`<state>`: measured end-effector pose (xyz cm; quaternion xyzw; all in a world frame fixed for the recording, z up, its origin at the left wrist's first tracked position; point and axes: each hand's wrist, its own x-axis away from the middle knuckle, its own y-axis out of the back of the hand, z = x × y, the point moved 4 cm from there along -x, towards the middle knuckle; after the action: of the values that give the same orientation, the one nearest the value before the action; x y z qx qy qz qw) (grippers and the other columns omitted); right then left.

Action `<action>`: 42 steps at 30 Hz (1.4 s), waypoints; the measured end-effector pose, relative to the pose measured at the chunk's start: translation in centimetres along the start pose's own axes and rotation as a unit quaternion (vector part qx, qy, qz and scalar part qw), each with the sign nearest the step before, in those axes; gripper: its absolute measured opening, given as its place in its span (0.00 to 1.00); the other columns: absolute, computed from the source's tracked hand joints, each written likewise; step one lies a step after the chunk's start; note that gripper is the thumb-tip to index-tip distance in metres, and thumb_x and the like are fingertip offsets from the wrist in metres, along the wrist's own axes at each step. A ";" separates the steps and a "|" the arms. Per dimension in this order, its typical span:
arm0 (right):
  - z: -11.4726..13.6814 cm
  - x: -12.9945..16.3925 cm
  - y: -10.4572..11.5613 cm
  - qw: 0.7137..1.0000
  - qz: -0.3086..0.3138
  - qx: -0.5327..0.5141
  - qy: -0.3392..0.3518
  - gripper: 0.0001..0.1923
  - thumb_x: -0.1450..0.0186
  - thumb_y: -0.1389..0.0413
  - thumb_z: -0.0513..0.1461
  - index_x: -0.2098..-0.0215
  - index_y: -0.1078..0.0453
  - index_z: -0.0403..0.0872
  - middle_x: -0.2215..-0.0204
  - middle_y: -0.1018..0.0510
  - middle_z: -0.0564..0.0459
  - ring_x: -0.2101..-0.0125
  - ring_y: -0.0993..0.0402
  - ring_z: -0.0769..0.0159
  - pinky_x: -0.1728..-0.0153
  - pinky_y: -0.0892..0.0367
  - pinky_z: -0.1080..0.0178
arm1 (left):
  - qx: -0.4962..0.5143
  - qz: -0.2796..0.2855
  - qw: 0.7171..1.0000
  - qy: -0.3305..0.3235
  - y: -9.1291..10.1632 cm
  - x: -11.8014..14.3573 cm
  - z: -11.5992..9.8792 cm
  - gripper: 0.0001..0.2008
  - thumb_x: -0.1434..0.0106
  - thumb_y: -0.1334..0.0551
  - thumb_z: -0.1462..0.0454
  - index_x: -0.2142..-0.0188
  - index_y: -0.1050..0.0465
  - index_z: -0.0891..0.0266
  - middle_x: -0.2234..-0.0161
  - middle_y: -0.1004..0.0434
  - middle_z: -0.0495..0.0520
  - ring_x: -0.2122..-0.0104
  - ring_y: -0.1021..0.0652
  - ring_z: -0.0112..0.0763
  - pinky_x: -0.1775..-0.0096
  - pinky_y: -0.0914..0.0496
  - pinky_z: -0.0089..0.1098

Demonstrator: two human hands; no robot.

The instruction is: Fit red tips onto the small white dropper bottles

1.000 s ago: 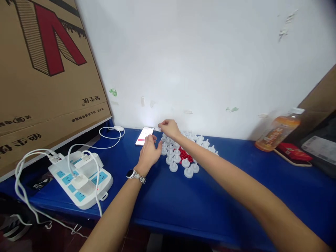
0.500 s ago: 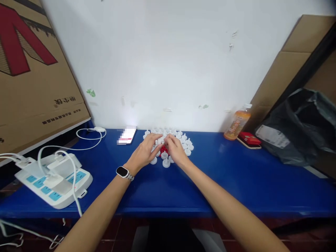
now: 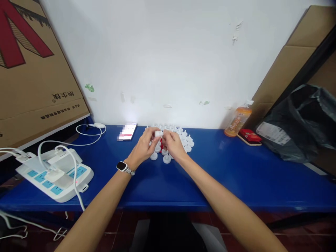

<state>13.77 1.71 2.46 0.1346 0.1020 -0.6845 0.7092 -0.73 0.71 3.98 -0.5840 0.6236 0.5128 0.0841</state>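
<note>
1 white cap (image 3: 158, 133) between both hands (image 3: 159, 145)

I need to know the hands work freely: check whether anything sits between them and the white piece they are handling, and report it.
Nothing visible does. The left hand pinches the small white piece at its fingertips, and the right hand meets it from the other side. Both are raised over the cluster of white caps on the blue table.
</note>
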 end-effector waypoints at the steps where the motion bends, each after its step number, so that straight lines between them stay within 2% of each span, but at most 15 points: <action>1: 0.4 0.0 0.7 0.998 -0.026 0.048 0.039 0.22 0.31 0.56 0.52 0.77 0.46 0.50 0.83 0.41 0.59 0.81 0.43 0.70 0.78 0.43 0.65 | 0.035 -0.042 0.998 0.036 0.5 0.0 0.6 0.14 0.27 0.52 0.55 0.49 0.38 0.58 0.64 0.32 0.52 0.66 0.29 0.31 0.60 0.32 0.33; 3: 0.8 -0.1 2.1 0.983 -0.058 0.148 0.097 0.18 0.29 0.56 0.49 0.73 0.41 0.49 0.80 0.36 0.58 0.77 0.38 0.68 0.73 0.41 0.64 | 0.097 -0.140 0.981 0.095 1.6 0.1 2.0 0.16 0.26 0.57 0.54 0.50 0.38 0.57 0.66 0.33 0.50 0.70 0.30 0.29 0.64 0.33 0.30; 4: 0.8 -0.2 2.6 0.973 -0.055 0.194 0.115 0.15 0.29 0.55 0.47 0.71 0.38 0.49 0.78 0.34 0.57 0.76 0.37 0.67 0.71 0.40 0.64 | 0.111 -0.149 0.977 0.107 1.8 0.1 2.7 0.16 0.27 0.55 0.53 0.50 0.38 0.58 0.67 0.33 0.50 0.70 0.31 0.28 0.65 0.33 0.30; 7: 0.1 -0.9 2.8 0.933 0.006 0.330 0.142 0.08 0.32 0.50 0.41 0.64 0.31 0.49 0.73 0.29 0.55 0.67 0.33 0.64 0.61 0.39 0.61 | 0.089 -0.070 0.986 0.119 1.2 0.0 4.3 0.16 0.30 0.47 0.53 0.48 0.36 0.58 0.63 0.31 0.51 0.69 0.30 0.27 0.66 0.34 0.29; 11: -1.4 -1.6 2.2 0.885 0.043 0.447 0.122 0.09 0.35 0.46 0.41 0.61 0.25 0.50 0.66 0.26 0.51 0.59 0.34 0.58 0.52 0.43 0.53 | 0.027 0.032 0.994 0.104 -0.1 0.3 4.8 0.18 0.33 0.42 0.54 0.47 0.34 0.57 0.57 0.28 0.54 0.64 0.27 0.31 0.64 0.32 0.31; 13: -1.5 -1.7 2.0 0.894 0.043 0.431 0.115 0.12 0.35 0.46 0.41 0.56 0.25 0.51 0.65 0.26 0.50 0.58 0.33 0.57 0.52 0.43 0.52 | 0.010 0.062 0.993 0.101 -0.5 0.5 4.8 0.18 0.33 0.42 0.54 0.47 0.34 0.57 0.55 0.27 0.54 0.62 0.26 0.33 0.63 0.32 0.32; 16: -1.2 -1.9 1.6 0.941 0.045 0.316 0.111 0.15 0.34 0.47 0.41 0.51 0.27 0.48 0.65 0.24 0.51 0.61 0.30 0.61 0.55 0.38 0.56 | 0.005 0.085 0.991 0.103 -0.6 0.6 4.6 0.18 0.34 0.41 0.54 0.48 0.34 0.56 0.52 0.26 0.54 0.59 0.25 0.35 0.62 0.31 0.34; 19: -1.2 -2.2 0.7 0.981 0.080 0.161 0.080 0.13 0.34 0.46 0.44 0.57 0.27 0.45 0.69 0.22 0.52 0.67 0.27 0.65 0.62 0.34 0.61 | 0.018 0.080 0.991 0.110 -0.5 0.6 4.3 0.18 0.34 0.41 0.52 0.48 0.33 0.56 0.52 0.25 0.55 0.59 0.25 0.35 0.61 0.31 0.34; 22: -1.4 -3.0 -0.2 0.993 0.098 0.056 0.045 0.11 0.37 0.42 0.45 0.65 0.27 0.44 0.72 0.21 0.52 0.70 0.25 0.66 0.64 0.32 0.63 | 0.021 0.066 0.990 0.120 -0.2 0.6 4.2 0.19 0.34 0.41 0.50 0.49 0.33 0.57 0.54 0.25 0.55 0.59 0.25 0.35 0.61 0.31 0.34; 25: -1.4 -4.8 -0.3 0.996 0.074 0.028 0.041 0.10 0.39 0.40 0.44 0.68 0.28 0.44 0.75 0.21 0.53 0.72 0.25 0.67 0.68 0.32 0.65 | -0.012 0.046 0.990 0.136 0.4 0.6 4.8 0.20 0.36 0.40 0.50 0.49 0.34 0.57 0.53 0.25 0.55 0.58 0.26 0.36 0.60 0.32 0.35; 29: -1.0 -8.5 -0.7 0.991 0.025 0.113 0.065 0.06 0.41 0.40 0.39 0.69 0.29 0.44 0.78 0.22 0.55 0.75 0.26 0.68 0.70 0.34 0.67 | -0.087 0.064 0.977 0.182 1.3 1.0 6.5 0.18 0.40 0.37 0.51 0.56 0.32 0.59 0.60 0.26 0.54 0.62 0.26 0.37 0.62 0.33 0.35; 31: -1.0 -10.3 -1.9 0.980 0.043 0.184 0.064 0.03 0.42 0.40 0.36 0.70 0.28 0.44 0.77 0.21 0.54 0.74 0.25 0.69 0.70 0.34 0.67 | -0.084 0.108 0.967 0.216 1.6 1.3 7.3 0.16 0.41 0.36 0.51 0.62 0.33 0.59 0.66 0.27 0.51 0.67 0.27 0.34 0.67 0.34 0.33; 34: -1.5 -12.2 -5.0 0.947 0.115 0.289 0.078 0.03 0.41 0.41 0.34 0.70 0.25 0.43 0.74 0.20 0.52 0.72 0.24 0.68 0.68 0.34 0.68 | -0.056 0.156 0.952 0.259 2.0 1.8 8.0 0.16 0.42 0.37 0.50 0.69 0.36 0.59 0.74 0.30 0.47 0.75 0.30 0.30 0.73 0.39 0.31; 39: -2.5 -13.1 -9.7 0.863 0.233 0.427 0.133 0.08 0.39 0.43 0.33 0.64 0.22 0.42 0.68 0.18 0.49 0.67 0.24 0.66 0.66 0.34 0.68 | -0.040 0.183 0.938 0.291 2.2 2.5 9.1 0.20 0.43 0.37 0.46 0.74 0.38 0.59 0.79 0.35 0.45 0.78 0.34 0.28 0.75 0.43 0.30; 42: -3.0 -13.1 -10.8 0.844 0.271 0.445 0.130 0.07 0.42 0.42 0.32 0.67 0.21 0.42 0.69 0.18 0.49 0.68 0.24 0.66 0.67 0.35 0.69 | -0.040 0.188 0.936 0.294 2.1 2.8 9.7 0.21 0.44 0.37 0.46 0.74 0.37 0.59 0.79 0.34 0.46 0.78 0.33 0.29 0.75 0.42 0.30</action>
<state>2.58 14.81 3.43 0.5459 -0.1624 -0.4128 0.7108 -8.09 5.68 -1.36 -0.5838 0.6976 0.3493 -0.2247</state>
